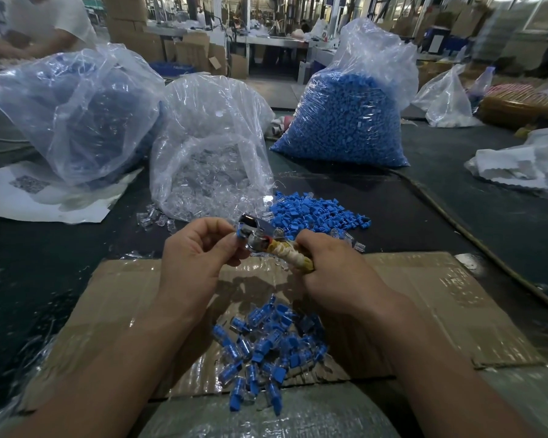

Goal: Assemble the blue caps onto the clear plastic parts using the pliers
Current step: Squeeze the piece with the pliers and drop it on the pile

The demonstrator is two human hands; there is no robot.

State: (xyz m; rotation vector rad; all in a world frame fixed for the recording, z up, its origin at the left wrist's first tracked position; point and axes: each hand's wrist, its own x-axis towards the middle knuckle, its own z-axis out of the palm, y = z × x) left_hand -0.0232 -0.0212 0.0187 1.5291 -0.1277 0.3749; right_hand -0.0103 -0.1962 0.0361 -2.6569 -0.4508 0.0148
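Observation:
My right hand grips the cloth-wrapped handles of the metal pliers, whose shiny jaws point left. My left hand pinches a small blue cap piece at the jaws; any clear part there is hidden by my fingers. Loose blue caps lie in a pile just beyond my hands, with loose clear plastic parts to their left. A heap of joined blue-and-clear pieces lies on the cardboard sheet below my wrists.
Behind stand a bag of clear parts, a tall bag of blue caps and a third bag at left. White paper lies left, more bags right. Another person works at far left.

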